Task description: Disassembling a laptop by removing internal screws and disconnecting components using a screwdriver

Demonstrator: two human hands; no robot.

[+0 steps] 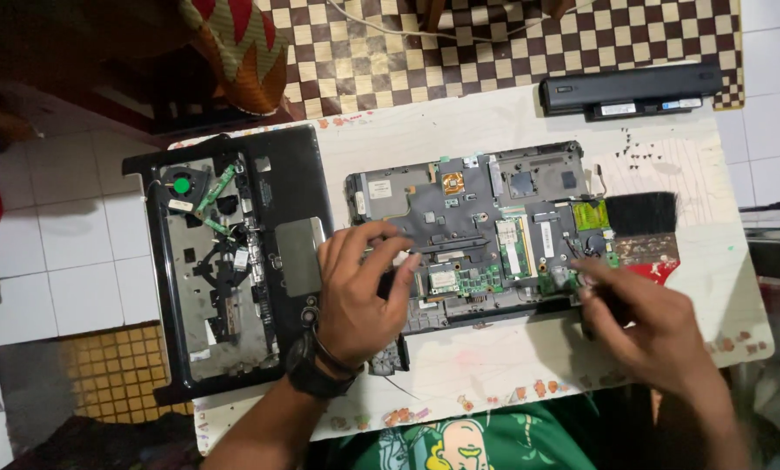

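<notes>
We see laptop motherboard (pixel 477 235) lying mid-worktop (pixel 494 365), long axis left-right. Left hand (pixel 355 292) rests on board's left end, fingers spread, curled. Right hand (pixel 646 326) at right end, blurred; grip unclear.

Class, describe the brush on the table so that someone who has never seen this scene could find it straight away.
Start at the white table and find the opened laptop base in its middle, with green circuit boards showing. The brush lies flat just off that base's right end, above the right hand. It alone has a wide block of black bristles and a red handle.
</notes>
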